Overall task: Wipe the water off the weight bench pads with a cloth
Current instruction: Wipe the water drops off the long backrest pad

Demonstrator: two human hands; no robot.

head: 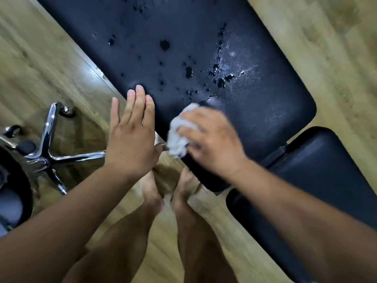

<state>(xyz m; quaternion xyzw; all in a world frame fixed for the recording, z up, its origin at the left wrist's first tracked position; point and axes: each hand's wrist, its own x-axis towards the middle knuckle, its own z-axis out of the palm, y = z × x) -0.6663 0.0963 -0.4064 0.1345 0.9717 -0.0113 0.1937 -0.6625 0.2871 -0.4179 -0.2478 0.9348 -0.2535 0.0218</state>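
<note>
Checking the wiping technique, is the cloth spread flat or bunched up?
Bunched up: the cloth is a crumpled wad gripped in the right hand at the edge of the bench pad.

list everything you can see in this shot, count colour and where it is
long bench pad: one, black, runs from the top left to the centre right
short bench pad: one, black, lower right, next to the long pad's end
water drops: many, clear, scattered over the long pad
cloth: one, white, bunched at the long pad's near edge
chair base: one, chrome, on the floor at left
castors: two visible, dark, at the spoke ends
chair seat: one, dark, left edge
floor: wood, light brown, all around
feet: two, bare, bottom centre
left hand: fingers straight, at the long pad's left edge
right hand: holds the cloth on the pad, blurred
</note>
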